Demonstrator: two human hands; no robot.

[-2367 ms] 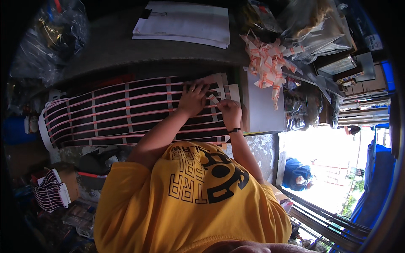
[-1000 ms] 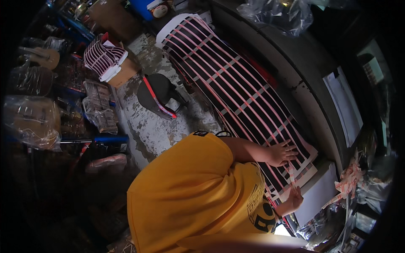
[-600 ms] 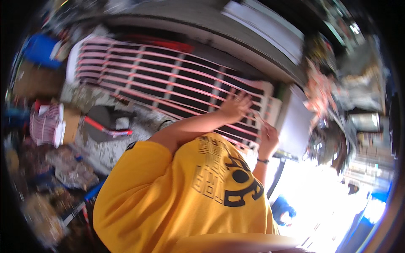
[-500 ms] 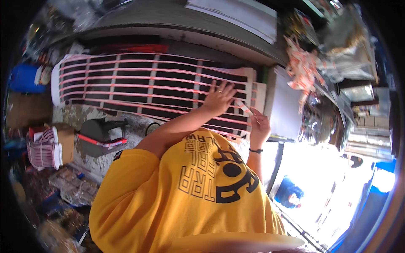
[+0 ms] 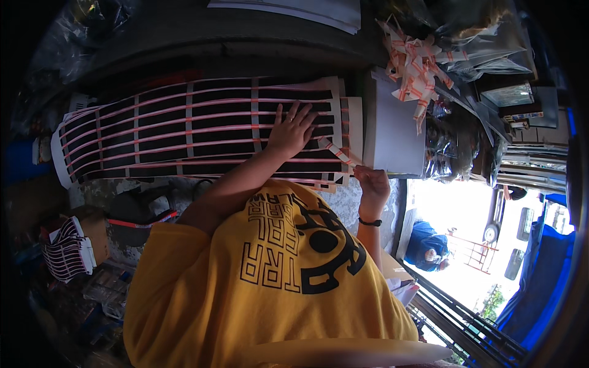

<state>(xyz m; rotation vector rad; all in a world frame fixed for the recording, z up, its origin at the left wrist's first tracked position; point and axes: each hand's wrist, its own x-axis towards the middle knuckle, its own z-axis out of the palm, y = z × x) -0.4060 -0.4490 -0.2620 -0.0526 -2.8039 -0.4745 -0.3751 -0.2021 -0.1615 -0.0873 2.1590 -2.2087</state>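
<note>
Two hands work the black sheet with pink strips: left hand spread flat on it, right hand pinching a pink-and-white strip just beside.

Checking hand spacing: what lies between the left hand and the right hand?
Head view: the striped film sheet under the left hand, and a narrow strip running from beside it to the right hand.

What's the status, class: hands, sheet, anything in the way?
Left hand flat on striped sheet. Right hand pinching narrow strip. Nothing blocking.
</note>
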